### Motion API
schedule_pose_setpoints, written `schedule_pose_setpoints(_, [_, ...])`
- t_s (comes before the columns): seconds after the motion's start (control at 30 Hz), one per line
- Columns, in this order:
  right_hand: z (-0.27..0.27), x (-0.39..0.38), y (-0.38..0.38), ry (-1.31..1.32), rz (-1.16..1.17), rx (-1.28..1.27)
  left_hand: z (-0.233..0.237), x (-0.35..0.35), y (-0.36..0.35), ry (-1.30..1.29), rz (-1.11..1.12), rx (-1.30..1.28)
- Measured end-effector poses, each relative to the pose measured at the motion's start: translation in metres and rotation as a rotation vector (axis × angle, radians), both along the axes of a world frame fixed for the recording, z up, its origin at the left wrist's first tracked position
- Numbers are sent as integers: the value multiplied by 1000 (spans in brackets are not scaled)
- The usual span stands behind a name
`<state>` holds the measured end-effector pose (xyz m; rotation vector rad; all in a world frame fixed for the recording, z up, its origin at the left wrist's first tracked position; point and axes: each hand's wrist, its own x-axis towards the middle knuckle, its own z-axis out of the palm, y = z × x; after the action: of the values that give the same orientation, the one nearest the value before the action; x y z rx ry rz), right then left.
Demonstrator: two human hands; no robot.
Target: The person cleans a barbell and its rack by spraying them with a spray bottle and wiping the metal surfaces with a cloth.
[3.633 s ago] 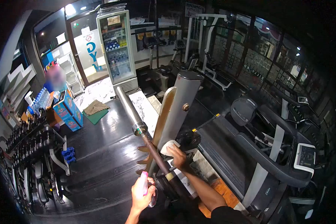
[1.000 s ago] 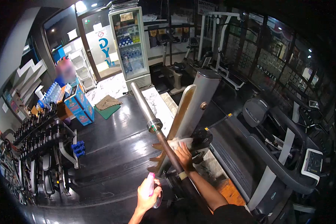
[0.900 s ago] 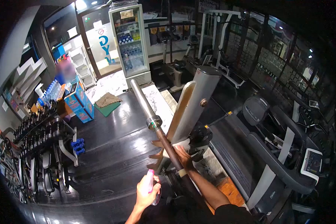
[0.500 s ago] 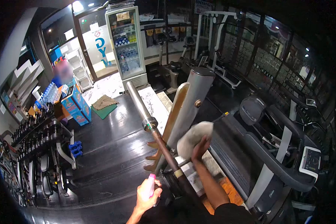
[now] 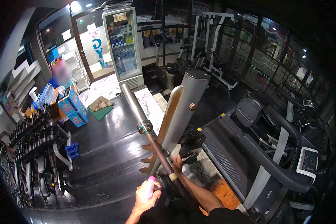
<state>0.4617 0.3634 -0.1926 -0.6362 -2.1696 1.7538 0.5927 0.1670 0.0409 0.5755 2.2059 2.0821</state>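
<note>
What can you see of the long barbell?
The barbell is a metal bar: a shiny silver sleeve at the far end, a collar, then a dark brownish shaft with a pale band low down. It slants up and away and seems to rest on the grey rack. The right hand with a white cloth is close beside its shaft.

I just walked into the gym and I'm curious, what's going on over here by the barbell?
A person's left hand holds a pink-topped spray bottle low in front. Their right hand presses a white cloth against the grey upright post, right beside the slanting barbell. A treadmill stands to the right.
</note>
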Motion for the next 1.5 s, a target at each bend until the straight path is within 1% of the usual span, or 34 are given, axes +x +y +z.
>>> schedule_pose_setpoints(0.07, [4,-21,8,105,-127,-211,3,-1,1,24,13,68])
schedule_pose_setpoints(0.1, [31,-28,19,344,-72,-144,5,2,0,35,19,133])
schedule_pose_setpoints(0.23, [197,-65,74,579,56,-470,13,0,-1,1,-32,-13])
schedule_pose_setpoints(0.27, [185,-103,98,908,-4,-564,14,-1,-1,30,-45,-24])
schedule_pose_setpoints(0.3, [254,-89,92,868,1,-527,14,-2,0,60,-59,-34])
schedule_pose_setpoints(0.33, [285,-93,104,980,128,-507,16,-2,1,62,-65,-32])
schedule_pose_setpoints(0.37, [308,-103,111,965,17,-522,18,-3,1,95,-103,-57])
schedule_pose_setpoints(0.4, [342,-93,110,1009,93,-487,21,-4,1,129,-142,-84])
schedule_pose_setpoints(0.43, [355,-98,119,1070,160,-300,23,-6,2,132,-148,-86])
schedule_pose_setpoints(0.47, [365,-107,124,1149,72,-22,26,-9,5,166,-214,-58])
schedule_pose_setpoints(0.53, [392,-98,124,1213,164,377,28,-18,8,206,-292,-22])
schedule_pose_setpoints(0.6, [409,-86,119,1026,151,607,23,-28,4,300,-398,-116])
schedule_pose_setpoints(0.63, [419,-77,117,998,174,697,23,-30,5,303,-399,-115])
schedule_pose_setpoints(0.67, [426,-69,112,999,173,701,23,-31,7,297,-395,-121])
schedule_pose_setpoints(0.73, [438,-55,99,958,276,1066,22,-36,12,290,-392,-124])
schedule_pose_setpoints(0.77, [441,-51,91,985,315,1128,21,-37,15,310,-378,-122])
schedule_pose_setpoints(0.87, [437,-57,105,953,259,1061,21,-40,14,329,-397,-122])
schedule_pose_setpoints(0.9, [434,-56,112,959,204,980,20,-41,14,327,-421,-120])
schedule_pose_setpoints(0.93, [426,-60,122,926,134,875,19,-42,13,324,-416,-118])
schedule_pose_setpoints(1.0, [395,-76,142,886,82,543,18,-41,10,282,-453,-120])
schedule_pose_setpoints(1.07, [365,-77,141,846,-118,404,19,-41,9,277,-468,-124])
schedule_pose_setpoints(1.1, [345,-79,138,828,-143,254,18,-41,9,256,-458,-120])
schedule_pose_setpoints(1.13, [320,-77,127,707,-217,216,16,-40,8,235,-447,-117])
schedule_pose_setpoints(1.17, [268,-98,129,801,-314,419,14,-41,7,237,-447,-116])
schedule_pose_setpoints(1.2, [214,-107,128,669,-228,312,11,-41,7,234,-430,-120])
schedule_pose_setpoints(1.23, [234,-65,92,562,-167,135,8,-40,6,227,-413,-125])
schedule_pose_setpoints(1.27, [175,-77,86,517,-293,222,1,-40,4,225,-410,-124])
schedule_pose_setpoints(1.3, [161,-57,73,353,-178,177,-8,-42,2,242,-400,-157])
schedule_pose_setpoints(1.33, [148,-39,60,394,-62,44,-14,-42,-1,259,-391,-190])
schedule_pose_setpoints(1.37, [120,-35,52,317,-103,50,-15,-41,-4,263,-387,-190])
schedule_pose_setpoints(1.4, [119,-22,44,80,-68,1,-15,-38,-6,183,-355,-183])
schedule_pose_setpoints(1.43, [113,-14,37,-71,-73,66,-15,-35,-9,100,-325,-177])
schedule_pose_setpoints(1.47, [110,-12,36,-72,-73,66,-16,-32,-12,99,-325,-177])
schedule_pose_setpoints(1.5, [122,-1,31,-17,-123,40,-18,-29,-15,54,-294,-163])
